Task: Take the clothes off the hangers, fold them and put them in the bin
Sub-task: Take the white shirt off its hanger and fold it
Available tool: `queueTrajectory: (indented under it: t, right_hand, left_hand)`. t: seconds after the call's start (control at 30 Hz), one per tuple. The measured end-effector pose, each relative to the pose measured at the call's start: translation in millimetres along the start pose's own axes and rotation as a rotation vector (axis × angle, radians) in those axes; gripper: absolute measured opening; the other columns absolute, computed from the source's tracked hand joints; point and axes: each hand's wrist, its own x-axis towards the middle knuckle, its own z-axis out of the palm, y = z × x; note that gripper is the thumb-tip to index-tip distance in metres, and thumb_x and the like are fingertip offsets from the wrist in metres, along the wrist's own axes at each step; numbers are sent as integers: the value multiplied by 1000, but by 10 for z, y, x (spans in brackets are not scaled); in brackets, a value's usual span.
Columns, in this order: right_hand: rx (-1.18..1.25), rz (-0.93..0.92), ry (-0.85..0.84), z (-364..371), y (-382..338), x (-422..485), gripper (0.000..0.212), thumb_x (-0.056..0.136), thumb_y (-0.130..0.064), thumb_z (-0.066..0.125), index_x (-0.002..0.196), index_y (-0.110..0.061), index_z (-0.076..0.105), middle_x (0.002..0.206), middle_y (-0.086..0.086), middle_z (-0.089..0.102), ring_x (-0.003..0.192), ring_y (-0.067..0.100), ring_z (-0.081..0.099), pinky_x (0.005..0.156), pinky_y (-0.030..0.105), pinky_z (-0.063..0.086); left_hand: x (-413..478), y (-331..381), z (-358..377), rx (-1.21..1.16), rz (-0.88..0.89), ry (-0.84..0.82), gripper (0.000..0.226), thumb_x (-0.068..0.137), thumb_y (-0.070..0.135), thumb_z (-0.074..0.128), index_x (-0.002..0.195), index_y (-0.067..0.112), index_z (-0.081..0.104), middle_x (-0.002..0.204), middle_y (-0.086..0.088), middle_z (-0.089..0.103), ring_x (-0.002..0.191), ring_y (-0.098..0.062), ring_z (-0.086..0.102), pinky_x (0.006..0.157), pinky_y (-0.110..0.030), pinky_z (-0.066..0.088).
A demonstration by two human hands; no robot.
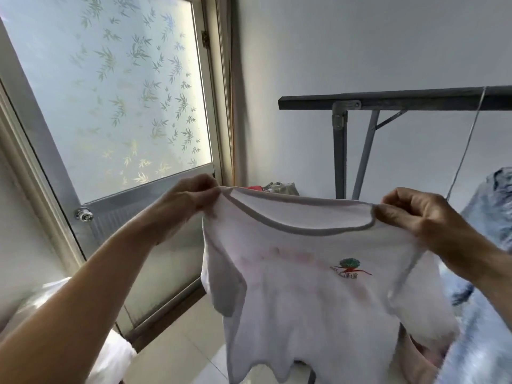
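Observation:
A white T-shirt [313,297] with a grey neck trim and a small tree logo hangs spread in front of me, off any hanger. My left hand [191,195] pinches its left shoulder. At the other shoulder my right hand [415,212] pinches the fabric. The shirt's hem dangles free over the floor. No bin is in view.
A grey metal clothes rack [393,99] crosses the upper right, with a thin wire hanger [468,142] hooked on it. A blue-white tie-dye garment [487,273] hangs at the right edge. A frosted glass door [110,106] stands left. White cloth [110,356] lies lower left.

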Motion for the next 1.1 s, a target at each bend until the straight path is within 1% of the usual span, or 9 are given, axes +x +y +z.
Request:
queueTrajectory:
  t: [0.07, 0.13, 0.27, 0.33, 0.47, 0.63, 0.73, 0.9, 1.1]
  right_hand:
    - [-2, -10, -30, -4, -56, 8, 20, 73, -34, 71, 81, -16, 70, 78, 7, 71, 70, 17, 64, 69, 30, 49]
    - [-12, -32, -49, 8, -105, 13, 18, 72, -32, 72, 84, -19, 74, 84, 5, 75, 77, 14, 70, 73, 28, 54]
    - [113, -27, -41, 3, -132, -4, 12, 77, -26, 70, 79, -14, 72, 76, 6, 74, 66, 15, 69, 58, 21, 55]
    - [136, -1, -30, 35, -84, -19, 12, 82, -23, 68, 77, -12, 69, 70, 3, 71, 60, 14, 65, 52, 20, 52]
    - [31, 33, 135, 228, 151, -40, 24, 89, -27, 66, 74, -8, 65, 64, 3, 61, 59, 14, 55, 52, 25, 46]
    - [4, 91, 329, 416, 330, -130, 31, 89, -32, 67, 76, -4, 64, 61, 3, 52, 57, 14, 45, 51, 27, 38]
    - [57, 104, 374, 617, 355, -215, 32, 89, -30, 68, 76, -1, 62, 60, 2, 50, 55, 11, 41, 49, 20, 36]
    - [230, 127, 324, 965, 287, -388, 23, 90, -26, 67, 74, -9, 65, 64, 4, 62, 61, 12, 54, 60, 29, 48]
    - [265, 65, 248, 1043, 234, -515, 16, 92, -19, 64, 77, -15, 68, 71, 3, 72, 65, 9, 67, 59, 22, 54]
  left_hand:
    - [-22, -7, 12, -56, -25, -22, 17, 101, 12, 47, 86, 12, 56, 72, 6, 53, 68, -5, 49, 62, -19, 39]
    - [-52, 13, 21, 9, -9, -73, 14, 100, 14, 49, 90, 12, 59, 75, 5, 56, 70, -5, 51, 62, -18, 41]
    - [-190, 94, -21, 108, 36, -234, 17, 92, 25, 59, 87, 12, 70, 75, 2, 63, 69, -6, 59, 59, -15, 47]
    - [-203, 94, 55, 27, 11, -151, 20, 91, 26, 61, 82, 11, 70, 71, -1, 63, 65, -10, 59, 54, -16, 48]
    - [-174, -83, 333, -108, -121, 101, 27, 89, 25, 67, 92, -2, 68, 74, -11, 66, 67, -22, 59, 57, -26, 52]
    - [-262, -182, 771, -169, -185, 282, 27, 93, 26, 64, 82, 2, 67, 64, -8, 57, 58, -19, 49, 53, -27, 39]
    - [-351, -150, 1100, -252, -171, 296, 25, 95, 27, 61, 75, 12, 61, 64, -6, 57, 57, -18, 48, 55, -31, 40]
    - [-515, -102, 1605, -346, -144, 236, 20, 97, 23, 58, 81, 12, 62, 76, -12, 62, 68, -22, 53, 66, -41, 46]
    - [-658, -58, 1858, -382, -105, 164, 18, 97, 18, 59, 92, 0, 62, 79, -13, 66, 69, -19, 61, 57, -28, 49]
